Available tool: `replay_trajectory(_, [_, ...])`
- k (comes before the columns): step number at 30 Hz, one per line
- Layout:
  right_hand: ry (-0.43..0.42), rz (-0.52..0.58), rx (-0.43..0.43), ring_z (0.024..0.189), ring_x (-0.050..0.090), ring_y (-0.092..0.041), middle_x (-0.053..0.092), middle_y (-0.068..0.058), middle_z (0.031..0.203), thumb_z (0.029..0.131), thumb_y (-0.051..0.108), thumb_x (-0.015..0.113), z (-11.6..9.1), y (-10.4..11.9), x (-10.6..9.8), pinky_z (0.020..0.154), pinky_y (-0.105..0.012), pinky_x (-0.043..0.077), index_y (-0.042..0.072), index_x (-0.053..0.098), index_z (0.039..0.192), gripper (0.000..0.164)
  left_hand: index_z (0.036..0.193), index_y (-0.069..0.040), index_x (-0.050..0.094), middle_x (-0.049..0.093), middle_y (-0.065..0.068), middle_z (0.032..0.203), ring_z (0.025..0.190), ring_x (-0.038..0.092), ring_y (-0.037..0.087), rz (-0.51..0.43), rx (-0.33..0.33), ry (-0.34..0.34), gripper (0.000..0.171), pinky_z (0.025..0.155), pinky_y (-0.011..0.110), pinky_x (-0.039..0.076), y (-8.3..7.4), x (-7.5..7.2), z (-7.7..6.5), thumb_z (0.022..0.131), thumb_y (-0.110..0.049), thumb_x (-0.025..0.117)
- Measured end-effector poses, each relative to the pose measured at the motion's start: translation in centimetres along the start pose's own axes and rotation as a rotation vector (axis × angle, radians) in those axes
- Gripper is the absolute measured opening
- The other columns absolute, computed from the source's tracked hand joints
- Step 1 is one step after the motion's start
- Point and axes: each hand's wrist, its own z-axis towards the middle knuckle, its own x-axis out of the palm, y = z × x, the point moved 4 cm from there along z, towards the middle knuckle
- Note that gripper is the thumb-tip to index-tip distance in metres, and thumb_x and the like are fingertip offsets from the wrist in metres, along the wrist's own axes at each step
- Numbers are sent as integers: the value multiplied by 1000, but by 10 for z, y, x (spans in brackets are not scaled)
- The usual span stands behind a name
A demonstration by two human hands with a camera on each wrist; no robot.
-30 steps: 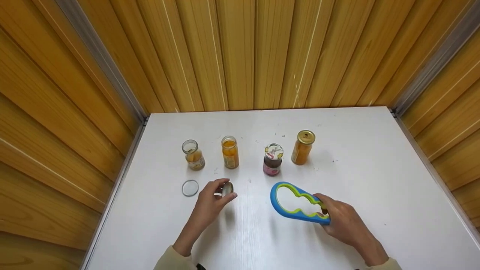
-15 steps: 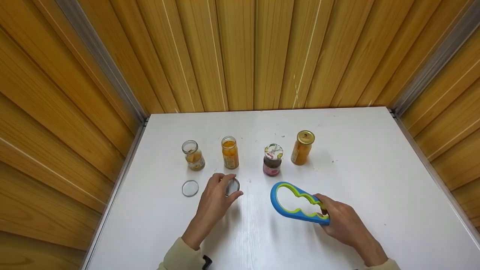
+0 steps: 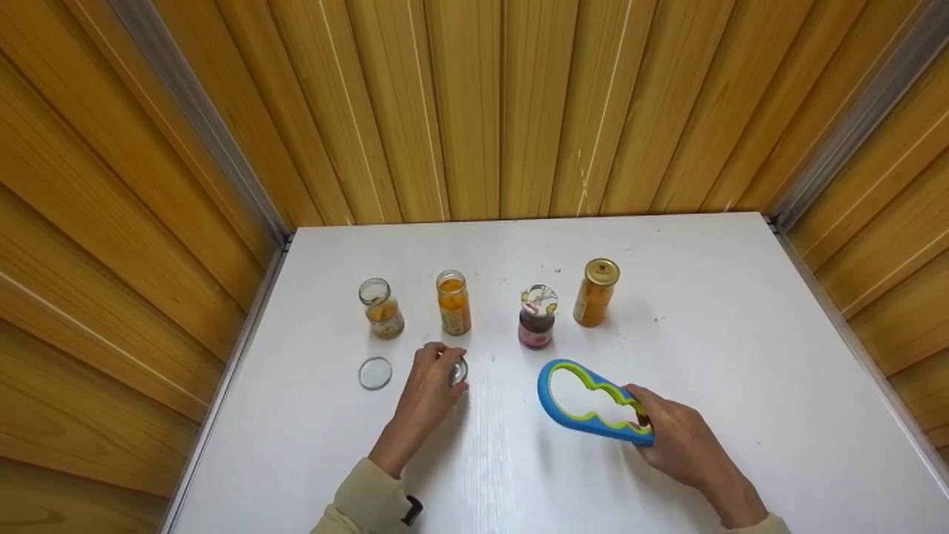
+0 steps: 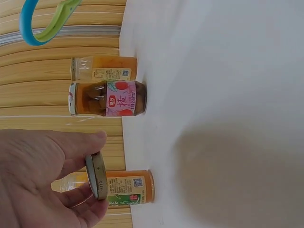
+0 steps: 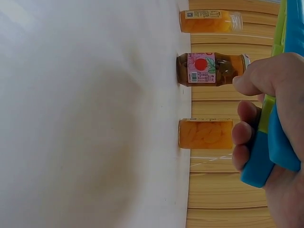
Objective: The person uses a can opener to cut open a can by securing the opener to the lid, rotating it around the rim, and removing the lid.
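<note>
My left hand (image 3: pixel 428 382) pinches a metal jar lid (image 3: pixel 459 371) between thumb and fingers. In the left wrist view the lid (image 4: pixel 97 175) is held on edge, raised off the table. My right hand (image 3: pixel 678 437) grips the handle end of a blue and green jar opener (image 3: pixel 544 393), its looped end pointing left above the table. Beyond the left hand stands an uncapped jar of orange fruit (image 3: pixel 454 308). A capped jar with a pink label (image 3: pixel 536 330) is behind the opener. Another lid (image 3: pixel 376 373) lies flat, left of the left hand.
At the far left stands another uncapped jar (image 3: pixel 383 315), partly filled. A tall gold-lidded jar (image 3: pixel 595 297) is at the right of the row. The white table (image 3: pixel 741 334) meets wood-patterned walls (image 3: pixel 467 111) at the back and sides.
The left hand moves a little to the right, then slightly back, turning the lid in its fingers. Its forearm comes further into view. The right hand and jar opener stay nearly still.
</note>
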Motion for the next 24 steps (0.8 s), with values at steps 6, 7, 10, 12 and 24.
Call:
replay_trajectory(6, [22,13,20,78,60,-9,73,-7,107,68,11,96,-2,0,1,79,-36,61,5,59,136,78,128,-9,70,53,14,127,118,52,31,-23,-67,48,48,98,44,52,14,13,5,83,-4,85])
replay_trajectory(7, [22,16,20,78,60,-9,73,-7,107,68,11,96,-2,-1,1,79,-36,61,5,59,136,78,129,-9,70,53,14,127,118,52,30,-25,-79,54,48,98,44,52,16,15,6,84,-4,85])
replay_trajectory(10, [8,15,13,78,60,-8,73,-7,106,68,11,96,-4,-2,1,78,-35,61,5,59,135,77,128,-8,70,54,14,124,116,52,30,-27,-90,60,47,99,44,51,21,20,9,84,-5,85])
replay_trajectory(12, [-14,8,0,76,59,-7,73,-6,102,66,10,96,-5,-3,1,75,-33,60,5,59,134,77,129,-8,69,54,13,123,115,52,29,-30,-96,72,47,100,44,50,23,23,10,85,-7,85])
replay_trajectory(24, [-14,-4,20,78,63,-10,74,-8,104,65,10,96,-8,-4,1,76,-35,61,5,59,133,78,134,-15,67,55,8,121,105,53,25,56,-190,127,53,94,41,49,33,40,19,85,-21,87])
